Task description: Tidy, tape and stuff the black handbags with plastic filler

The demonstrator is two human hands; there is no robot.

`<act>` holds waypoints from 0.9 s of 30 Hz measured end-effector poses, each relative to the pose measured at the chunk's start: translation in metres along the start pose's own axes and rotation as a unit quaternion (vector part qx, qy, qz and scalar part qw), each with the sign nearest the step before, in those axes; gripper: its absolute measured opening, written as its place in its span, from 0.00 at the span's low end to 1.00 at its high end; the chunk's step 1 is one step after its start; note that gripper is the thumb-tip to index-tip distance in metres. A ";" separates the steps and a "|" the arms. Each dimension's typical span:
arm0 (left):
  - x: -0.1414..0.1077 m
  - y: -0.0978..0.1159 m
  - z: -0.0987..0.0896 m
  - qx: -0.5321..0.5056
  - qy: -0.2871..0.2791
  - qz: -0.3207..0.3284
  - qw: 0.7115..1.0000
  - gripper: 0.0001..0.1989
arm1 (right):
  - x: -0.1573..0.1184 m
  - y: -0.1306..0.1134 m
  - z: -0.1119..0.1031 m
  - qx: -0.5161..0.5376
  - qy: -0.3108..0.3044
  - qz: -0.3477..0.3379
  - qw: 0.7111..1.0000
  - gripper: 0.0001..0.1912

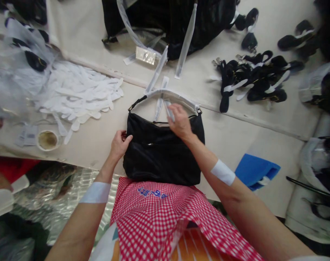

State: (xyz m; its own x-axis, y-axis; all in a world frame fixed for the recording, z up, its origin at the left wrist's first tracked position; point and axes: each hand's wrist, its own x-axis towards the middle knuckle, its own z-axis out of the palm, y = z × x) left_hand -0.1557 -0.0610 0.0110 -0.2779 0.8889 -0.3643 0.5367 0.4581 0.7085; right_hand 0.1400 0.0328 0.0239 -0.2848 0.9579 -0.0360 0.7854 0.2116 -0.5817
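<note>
A black handbag (165,161) stands upright at the table's near edge against the checked apron. Its handle (170,91) arches up, covered mostly in clear plastic. My left hand (120,144) pinches the bag's left side edge between thumb and fingers. Over the bag's top opening, my right hand (179,121) is slightly blurred, its fingers curled at a clear plastic strip (168,109) that appears to be in their grip. Another clear strip (158,105) lies just left of it, behind the bag's opening.
White paper-like strips (80,90) are heaped at left, near a small round tub (47,140). Black straps (252,78) lie bundled at right. A blue folded piece (256,171) is by my right forearm. A larger black bag (170,25) lies at the back.
</note>
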 end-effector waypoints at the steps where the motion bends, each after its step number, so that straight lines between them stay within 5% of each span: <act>1: 0.009 0.003 -0.001 -0.009 0.004 -0.007 1.000 0.22 | 0.009 0.026 -0.015 -0.052 0.052 0.058 0.996 0.28; 5: 0.049 0.028 0.008 -0.085 -0.002 -0.064 0.994 0.24 | 0.028 0.098 -0.050 -0.101 0.057 0.183 0.976 0.39; 9: 0.069 0.060 0.026 -0.174 -0.017 -0.113 0.978 0.12 | 0.025 0.099 -0.059 -0.039 -0.041 0.213 0.975 0.15; 11: 0.071 0.078 0.023 -0.215 -0.050 -0.096 0.971 0.10 | 0.022 0.087 -0.077 0.035 -0.042 0.234 0.971 0.07; 13: 0.071 0.102 0.005 -0.259 -0.070 -0.027 0.963 0.13 | 0.017 0.075 -0.114 0.141 0.031 0.224 0.964 0.07; 16: 0.067 0.151 -0.042 -0.285 -0.064 0.139 0.946 0.15 | -0.001 0.052 -0.197 0.258 0.179 0.113 0.943 0.08; 20: 0.053 0.213 -0.097 -0.254 -0.049 0.307 0.916 0.14 | -0.051 0.005 -0.278 0.181 0.296 -0.004 0.938 0.04; 23: 0.045 0.215 -0.103 -0.212 0.001 0.331 0.919 0.06 | -0.094 -0.018 -0.266 0.035 0.320 -0.056 0.945 0.05; 27: 0.039 0.140 -0.075 -0.079 0.067 0.392 0.914 0.04 | -0.145 -0.008 -0.169 -0.023 0.256 -0.169 0.952 0.08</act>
State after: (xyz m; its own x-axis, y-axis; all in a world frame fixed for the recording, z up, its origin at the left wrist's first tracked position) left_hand -0.1512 0.0378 0.1409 0.0416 0.9309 0.3630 0.4938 -0.3350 0.8025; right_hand 0.2680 -0.0754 0.1716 -0.2299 0.8006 0.5534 0.7229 0.5212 -0.4536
